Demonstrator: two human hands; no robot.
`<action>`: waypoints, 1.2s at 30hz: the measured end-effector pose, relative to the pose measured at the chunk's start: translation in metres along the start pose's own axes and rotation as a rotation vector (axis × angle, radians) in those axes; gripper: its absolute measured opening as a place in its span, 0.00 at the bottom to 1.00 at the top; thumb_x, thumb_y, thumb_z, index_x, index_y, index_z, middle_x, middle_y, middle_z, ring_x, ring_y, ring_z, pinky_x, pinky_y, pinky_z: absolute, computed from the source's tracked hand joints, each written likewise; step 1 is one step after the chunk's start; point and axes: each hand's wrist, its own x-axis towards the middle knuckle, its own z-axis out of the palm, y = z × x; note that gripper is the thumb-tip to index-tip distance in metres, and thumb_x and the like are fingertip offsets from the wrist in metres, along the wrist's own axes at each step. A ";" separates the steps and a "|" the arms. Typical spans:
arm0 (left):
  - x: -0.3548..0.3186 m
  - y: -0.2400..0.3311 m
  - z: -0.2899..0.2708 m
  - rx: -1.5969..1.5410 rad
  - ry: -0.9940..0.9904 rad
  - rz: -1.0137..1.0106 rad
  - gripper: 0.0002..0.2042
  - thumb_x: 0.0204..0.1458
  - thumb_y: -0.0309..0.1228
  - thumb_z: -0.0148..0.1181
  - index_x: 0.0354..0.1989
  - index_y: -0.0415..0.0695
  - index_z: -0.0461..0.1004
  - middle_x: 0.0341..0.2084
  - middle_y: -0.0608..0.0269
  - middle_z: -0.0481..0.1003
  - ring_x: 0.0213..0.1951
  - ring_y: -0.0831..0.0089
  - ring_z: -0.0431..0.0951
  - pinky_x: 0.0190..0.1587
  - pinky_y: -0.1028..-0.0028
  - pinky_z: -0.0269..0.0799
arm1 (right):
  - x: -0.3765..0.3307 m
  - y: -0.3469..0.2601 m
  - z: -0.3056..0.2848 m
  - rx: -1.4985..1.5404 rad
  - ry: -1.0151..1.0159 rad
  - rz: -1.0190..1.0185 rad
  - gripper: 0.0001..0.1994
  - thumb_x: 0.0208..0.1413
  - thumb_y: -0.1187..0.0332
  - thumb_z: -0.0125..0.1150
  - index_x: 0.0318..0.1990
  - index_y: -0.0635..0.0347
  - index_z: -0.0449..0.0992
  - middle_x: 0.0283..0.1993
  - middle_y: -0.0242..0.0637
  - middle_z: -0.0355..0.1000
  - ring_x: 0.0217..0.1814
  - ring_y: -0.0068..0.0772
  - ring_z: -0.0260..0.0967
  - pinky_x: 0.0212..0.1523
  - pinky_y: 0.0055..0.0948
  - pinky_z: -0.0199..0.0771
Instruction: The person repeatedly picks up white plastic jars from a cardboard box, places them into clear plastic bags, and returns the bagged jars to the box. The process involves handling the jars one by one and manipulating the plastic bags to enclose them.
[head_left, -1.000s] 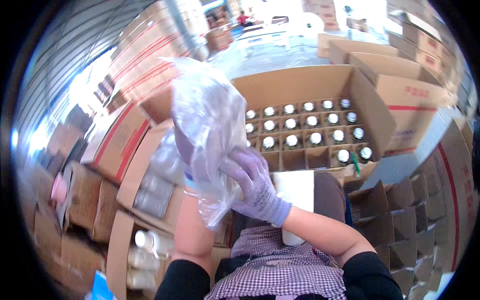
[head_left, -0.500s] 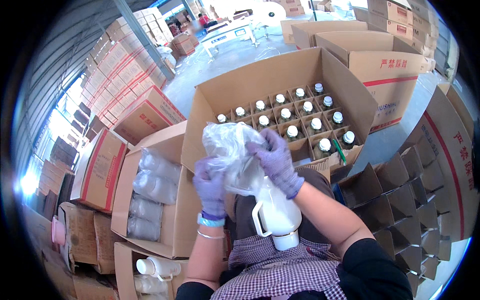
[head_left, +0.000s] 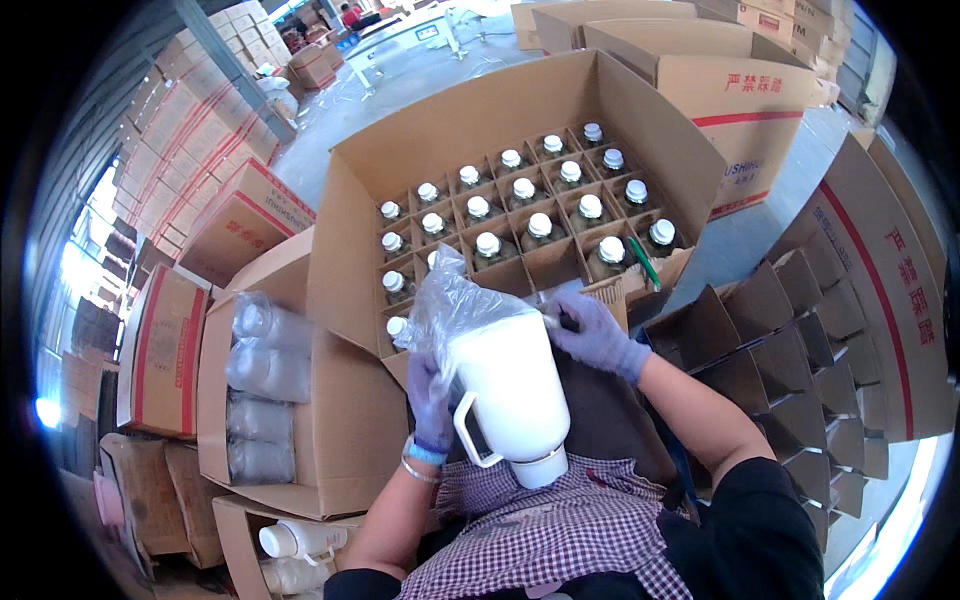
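A white handled jug (head_left: 511,385) lies over my lap, its lid end toward me and its base up at a crumpled clear plastic bag (head_left: 450,300). My left hand (head_left: 431,405), in a purple glove, is closed on the bag beside the jug; its fingertips are partly hidden by the film. To the right of the jug's base, my gloved right hand (head_left: 597,337) pinches the bag's edge with curled fingers. Just beyond stands a carton (head_left: 440,135) with cardboard dividers, its cells holding several white-capped bottles (head_left: 540,229). A green marker-like stick (head_left: 645,265) leans at its near right corner.
Left of me, an open carton (head_left: 340,440) holds bagged clear-wrapped items (head_left: 265,375). Below it, another white jug (head_left: 300,540) lies in a box. Cardboard divider grids (head_left: 780,360) stand at right beside a tall carton (head_left: 870,300). Stacked cartons (head_left: 200,140) rise at back left.
The bag has shifted so that it now meets the jug's base, and the jug sits higher over my lap. My right hand has moved down from the bag's top. The view has also shifted.
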 end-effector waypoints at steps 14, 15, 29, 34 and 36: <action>-0.040 0.058 0.047 -0.259 -0.066 -0.422 0.21 0.69 0.39 0.43 0.59 0.35 0.69 0.52 0.51 0.73 0.53 0.66 0.75 0.53 0.63 0.73 | -0.151 -0.105 0.009 -0.128 0.043 -0.047 0.43 0.44 0.57 0.75 0.70 0.49 0.61 0.69 0.54 0.57 0.66 0.60 0.63 0.63 0.50 0.68; -0.031 0.070 0.062 -0.344 -0.054 -0.463 0.22 0.69 0.40 0.42 0.59 0.35 0.68 0.54 0.49 0.72 0.54 0.67 0.74 0.55 0.63 0.73 | -0.151 -0.107 0.005 -0.217 0.108 -0.051 0.41 0.45 0.58 0.75 0.69 0.48 0.62 0.69 0.54 0.56 0.67 0.61 0.62 0.63 0.50 0.68; -0.080 0.147 0.200 0.467 -1.266 0.394 0.18 0.50 0.35 0.65 0.48 0.40 0.77 0.41 0.46 0.77 0.44 0.48 0.78 0.47 0.60 0.74 | -0.298 -0.136 -0.145 -0.354 1.132 0.388 0.41 0.38 0.60 0.78 0.60 0.63 0.64 0.54 0.45 0.67 0.57 0.41 0.68 0.59 0.40 0.70; -0.049 0.091 0.108 0.557 -0.987 0.106 0.18 0.51 0.28 0.60 0.51 0.37 0.76 0.44 0.51 0.77 0.48 0.58 0.78 0.53 0.66 0.72 | -0.391 -0.160 -0.208 -0.815 1.379 0.716 0.37 0.38 0.61 0.79 0.58 0.61 0.67 0.52 0.45 0.69 0.57 0.44 0.69 0.60 0.41 0.69; -0.037 0.078 0.069 0.587 -0.879 0.085 0.16 0.51 0.24 0.59 0.50 0.37 0.76 0.43 0.50 0.77 0.47 0.58 0.79 0.52 0.66 0.73 | -0.424 -0.141 -0.227 -1.032 1.304 0.785 0.37 0.38 0.59 0.79 0.57 0.62 0.68 0.53 0.48 0.69 0.58 0.48 0.68 0.62 0.42 0.69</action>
